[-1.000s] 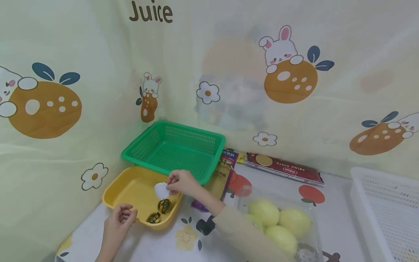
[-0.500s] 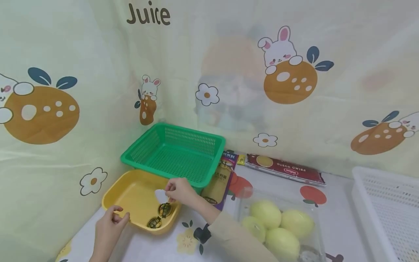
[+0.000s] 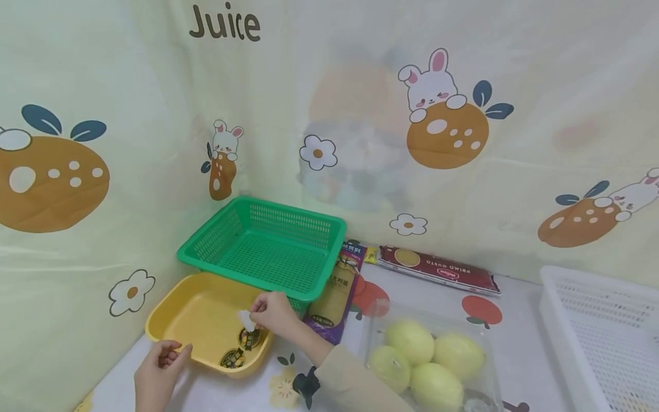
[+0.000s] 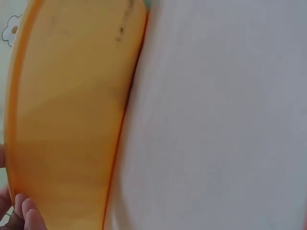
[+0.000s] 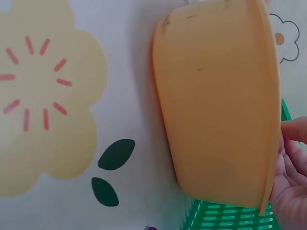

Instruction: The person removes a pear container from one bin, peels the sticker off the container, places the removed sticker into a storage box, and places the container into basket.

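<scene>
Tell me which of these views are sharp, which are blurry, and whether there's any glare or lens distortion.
Head view: sharp and evenly lit, with wide-angle bending at the edges and reflections on the clear plastic pack of pale green fruit. Left wrist view: soft all over, the yellow plastic tub and the white table smeared. Right wrist view: fairly sharp on the tub's outer wall and the printed tablecloth, with a soft shadow beside the tub.

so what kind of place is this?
Probably a staged tabletop sorting setup, not a real kitchen: cartoon "Juice" backdrop cloth hung as walls, empty green basket and yellow tray, packaged groceries like bagged green fruit.
</scene>
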The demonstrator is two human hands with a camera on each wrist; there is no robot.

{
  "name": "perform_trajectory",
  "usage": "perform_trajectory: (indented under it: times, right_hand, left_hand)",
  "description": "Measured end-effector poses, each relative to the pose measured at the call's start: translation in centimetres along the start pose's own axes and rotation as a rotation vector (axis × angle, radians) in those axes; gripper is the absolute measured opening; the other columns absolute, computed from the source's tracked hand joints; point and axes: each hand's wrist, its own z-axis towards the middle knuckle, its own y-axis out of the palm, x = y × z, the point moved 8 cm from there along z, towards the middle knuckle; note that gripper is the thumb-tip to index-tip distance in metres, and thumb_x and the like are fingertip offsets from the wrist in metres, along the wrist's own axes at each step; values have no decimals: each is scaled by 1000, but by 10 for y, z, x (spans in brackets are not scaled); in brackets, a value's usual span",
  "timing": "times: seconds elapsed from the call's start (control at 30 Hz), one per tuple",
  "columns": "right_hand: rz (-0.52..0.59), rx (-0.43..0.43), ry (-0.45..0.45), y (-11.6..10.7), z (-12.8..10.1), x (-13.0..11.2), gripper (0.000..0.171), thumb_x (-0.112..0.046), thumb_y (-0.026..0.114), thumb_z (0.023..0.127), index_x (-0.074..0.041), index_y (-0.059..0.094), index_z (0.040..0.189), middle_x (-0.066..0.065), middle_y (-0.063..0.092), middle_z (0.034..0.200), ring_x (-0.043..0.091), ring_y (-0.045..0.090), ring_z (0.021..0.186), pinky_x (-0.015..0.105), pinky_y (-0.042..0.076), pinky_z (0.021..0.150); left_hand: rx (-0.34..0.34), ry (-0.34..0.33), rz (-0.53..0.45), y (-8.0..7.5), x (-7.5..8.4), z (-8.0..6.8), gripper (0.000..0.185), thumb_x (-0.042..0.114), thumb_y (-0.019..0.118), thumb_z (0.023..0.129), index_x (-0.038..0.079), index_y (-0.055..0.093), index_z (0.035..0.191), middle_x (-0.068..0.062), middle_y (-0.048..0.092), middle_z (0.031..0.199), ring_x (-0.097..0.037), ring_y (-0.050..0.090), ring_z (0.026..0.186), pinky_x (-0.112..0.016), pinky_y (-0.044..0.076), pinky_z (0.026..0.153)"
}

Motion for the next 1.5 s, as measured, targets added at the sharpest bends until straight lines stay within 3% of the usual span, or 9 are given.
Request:
perform_trajectory:
  times: [0.4,0.77,0.9,1.07,1.23,1.5]
  right_hand:
    - [-42,40,-5,-1,-3,3,8,4,64,76,-2,61,71,-4,53,56,5,50,46,17,41,42]
    - [9,34,-7,-1,-13,2,4,1,62,78,-2,64,75,-1,57,58,13,55,49,17,42,42]
    - [56,14,-8,-7,-18,-5,3,-1,63,78,-1,63,75,4,59,60,19,56,48,18,42,41]
    - [98,-7,-36,-21,-28,-21,3,-4,64,79,-2,63,77,1,58,63,13,55,49,19,43,42]
    - [57,-8,-53,-46,-50,-34,5,-6,66,79,-3,63,80,-6,56,67,5,51,54,19,44,49]
    - [171,-25,35,-101,-101,-29,10,-12,63,83,-3,62,88,2,58,69,10,51,53,20,42,47]
  left_hand:
    - [-8,-12,27,2,-2,1,16,9,65,76,0,55,84,-3,53,67,-4,44,57,-14,36,50]
    - [-23,-55,-29,4,-8,-4,17,6,66,77,0,53,86,-2,52,67,-2,43,58,-14,37,52]
    - [-75,-64,-37,5,-8,1,18,8,66,78,-1,53,88,-1,51,68,-3,43,58,-14,36,52]
    - [-126,-68,-6,4,-7,4,21,15,66,81,0,55,89,0,51,67,-4,44,57,-17,36,49]
    - [-132,-72,36,5,-3,2,20,15,66,81,0,57,88,0,51,64,-6,42,54,-19,35,48]
    - [-73,8,136,-1,15,3,13,10,65,79,0,59,84,1,49,60,-6,40,51,-18,33,46]
